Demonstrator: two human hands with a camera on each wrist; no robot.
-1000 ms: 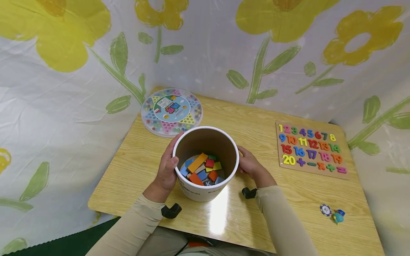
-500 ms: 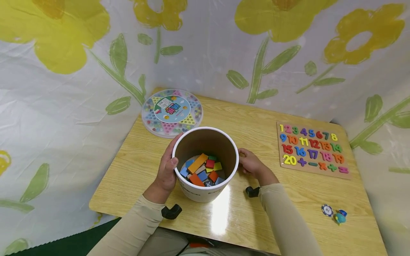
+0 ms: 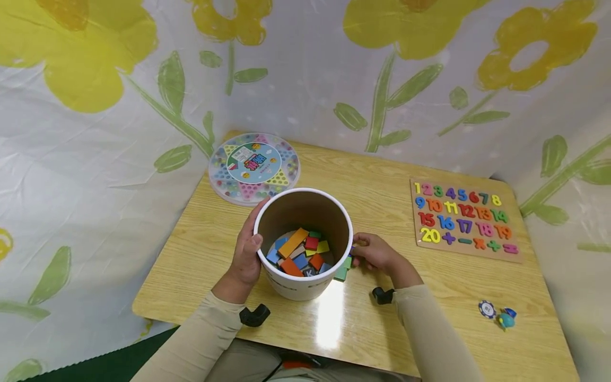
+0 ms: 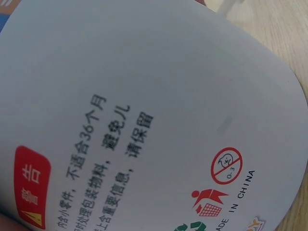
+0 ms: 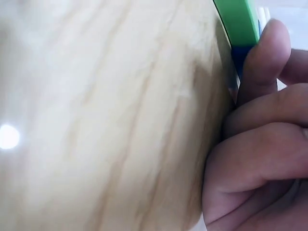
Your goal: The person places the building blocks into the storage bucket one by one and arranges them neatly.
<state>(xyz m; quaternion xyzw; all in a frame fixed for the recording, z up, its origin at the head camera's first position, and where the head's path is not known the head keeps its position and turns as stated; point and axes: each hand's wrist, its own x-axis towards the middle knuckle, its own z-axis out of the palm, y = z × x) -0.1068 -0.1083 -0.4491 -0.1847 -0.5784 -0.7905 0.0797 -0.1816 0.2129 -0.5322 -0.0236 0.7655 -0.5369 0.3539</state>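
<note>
A white bucket [image 3: 286, 289] stands on the wooden table, with several coloured blocks [image 3: 305, 252] lying at its bottom. My left hand [image 3: 245, 257] grips the bucket's left side, thumb over the rim. In the left wrist view, the bucket's printed wall [image 4: 159, 72] fills most of the picture. To the right of the bucket, my right hand [image 3: 377, 252] pinches a green and blue piece [image 3: 341, 272] between thumb and forefinger. The same green and blue piece [image 5: 240, 24] shows at the fingertips in the right wrist view. The bucket hides part of it in the head view.
A round marble game box [image 3: 255, 167] lies at the back left. A number board [image 3: 465, 220] is at the right. Nearer the right front lie a round chip [image 3: 487, 309] and a small teal toy [image 3: 506, 319]. A flowered cloth [image 3: 305, 79] hangs behind the table.
The right hand has moved off the bucket's side, slightly right and nearer me. A green and blue piece now shows at its fingers beside the bucket. The left hand keeps its grip.
</note>
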